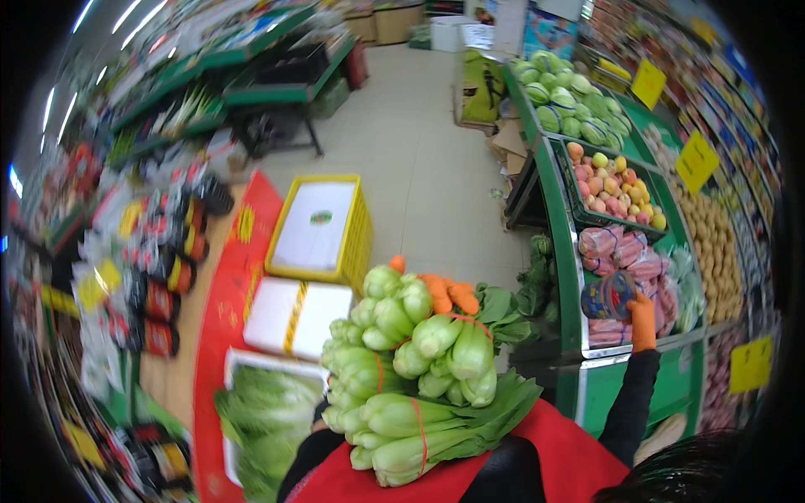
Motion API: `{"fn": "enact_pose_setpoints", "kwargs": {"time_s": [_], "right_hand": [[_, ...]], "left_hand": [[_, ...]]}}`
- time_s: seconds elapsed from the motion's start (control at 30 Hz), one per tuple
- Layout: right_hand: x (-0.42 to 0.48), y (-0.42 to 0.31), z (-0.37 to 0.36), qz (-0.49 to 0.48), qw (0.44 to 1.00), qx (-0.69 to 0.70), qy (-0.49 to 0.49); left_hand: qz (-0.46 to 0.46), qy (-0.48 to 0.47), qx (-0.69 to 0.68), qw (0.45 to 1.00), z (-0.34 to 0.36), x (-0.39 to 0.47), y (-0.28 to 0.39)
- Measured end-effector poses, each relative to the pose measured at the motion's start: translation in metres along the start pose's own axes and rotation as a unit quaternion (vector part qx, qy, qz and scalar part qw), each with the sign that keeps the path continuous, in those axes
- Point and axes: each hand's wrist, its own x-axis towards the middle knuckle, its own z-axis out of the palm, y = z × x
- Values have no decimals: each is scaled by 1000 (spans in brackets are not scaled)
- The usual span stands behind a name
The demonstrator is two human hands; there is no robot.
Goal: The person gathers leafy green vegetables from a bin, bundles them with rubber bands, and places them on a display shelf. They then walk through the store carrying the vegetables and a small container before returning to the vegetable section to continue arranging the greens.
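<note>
Several bunches of bok choy (434,371), tied with red bands, are stacked against the front of my red apron. Around their far side show the orange-gloved fingers of my left hand (448,294); its palm is hidden beneath the stems, and it holds the stack. Out to the right, my right hand (641,320), also in an orange glove, grips a blue patterned cylindrical item (609,295). That item is above pink produce in clear bags (654,264) on the green display stand (569,283). Its exact kind is hard to tell.
Cabbages (566,94), a black crate of apples (613,188) and potatoes (710,245) fill the right stand. On the left are a yellow crate (361,245), a white foam box (264,320), leafy greens (270,427) and a red-edged table (220,333). A tiled aisle (402,126) runs ahead.
</note>
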Motion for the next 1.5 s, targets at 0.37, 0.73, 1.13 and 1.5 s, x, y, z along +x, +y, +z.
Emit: {"fn": "enact_pose_setpoints", "kwargs": {"time_s": [0.37,0.73,1.13,1.5], "right_hand": [[210,-224,263,-63,998,27,-11],[488,-477,569,-122,949,93,-274],[788,-542,775,2,955,32,-296],[1094,-610,864,48,982,54,-177]], "left_hand": [[-3,36,76,996,-265,141,151],[156,94,202,962,-503,279,282],[86,62,162,981,-821,475,443],[136,83,172,972,-1122,677,523]]}}
